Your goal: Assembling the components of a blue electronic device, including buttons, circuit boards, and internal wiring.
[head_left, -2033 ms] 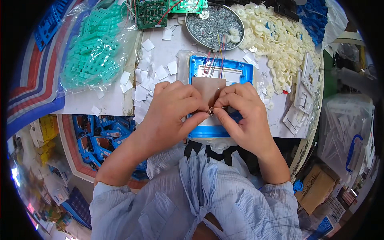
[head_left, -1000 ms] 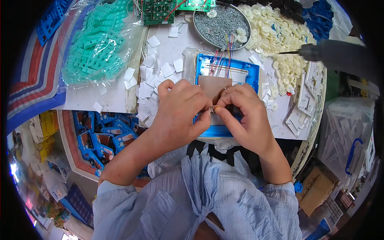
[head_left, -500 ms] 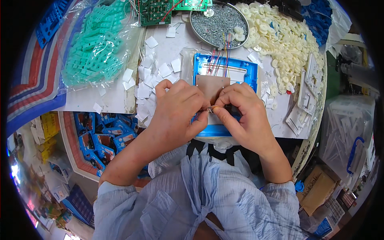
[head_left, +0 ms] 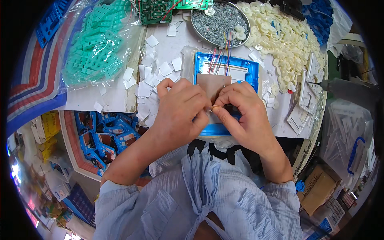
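Observation:
Both hands meet over a blue plastic frame (head_left: pixel 245 71) lying on the white table. My left hand (head_left: pixel 179 112) and my right hand (head_left: pixel 243 114) pinch a small orange band (head_left: pixel 216 107) between their fingertips. Just beyond the fingers a brown board (head_left: pixel 213 85) sits on the frame, with coloured wires (head_left: pixel 221 56) running from it toward the far side. What lies under the palms is hidden.
A round metal tray of screws (head_left: pixel 218 18) stands at the back, cream plastic discs (head_left: pixel 286 38) piled to its right. White squares (head_left: pixel 154 78) are scattered left of the frame. A bag of teal parts (head_left: pixel 94 46) lies far left; green circuit boards (head_left: pixel 156 10) at the back. A crate of blue parts (head_left: pixel 102 134) sits below the table edge.
My hands have stayed pinched together over the frame. The view has shifted slightly, so the table sits a little lower in the picture.

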Demonstrator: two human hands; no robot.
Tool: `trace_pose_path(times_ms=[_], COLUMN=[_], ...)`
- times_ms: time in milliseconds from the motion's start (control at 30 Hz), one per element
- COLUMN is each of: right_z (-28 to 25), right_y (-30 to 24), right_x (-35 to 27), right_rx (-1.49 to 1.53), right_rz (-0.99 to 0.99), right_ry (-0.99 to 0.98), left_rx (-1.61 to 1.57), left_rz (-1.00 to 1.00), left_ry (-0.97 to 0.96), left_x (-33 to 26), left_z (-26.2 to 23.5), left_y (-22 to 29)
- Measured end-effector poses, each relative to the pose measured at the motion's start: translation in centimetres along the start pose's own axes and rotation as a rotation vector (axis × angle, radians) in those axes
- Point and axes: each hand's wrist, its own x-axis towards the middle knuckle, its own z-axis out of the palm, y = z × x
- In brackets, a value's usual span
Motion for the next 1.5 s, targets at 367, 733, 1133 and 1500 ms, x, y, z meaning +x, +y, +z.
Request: trace_pose_path(times_ms=[367, 733, 1133, 1500], right_z=[-0.1, -0.1, -0.2, -0.2], right_y=[-0.4, -0.4, 0.3, 0.2], right_x=[-0.1, -0.1, -0.2, -0.1], right_rx=[0.059, 0.035, 0.020, 0.003], right_rz=[0.107, 0.105, 0.025, 0.018], right_ry=[0.004, 0.004, 0.009, 0.000], left_rx=[-0.060, -0.075, -0.128, -0.113], left_rz=[-0.065, -0.045, -0.070, -0.070], left_ry=[0.031, -0.011, 0.030, 0.003], left_x=[0.1, 0.0, 0.4, 0.4], left_z=[-0.9, -0.5, -0.9, -1.2], left_y=[0.6, 0.1, 0.4, 0.5])
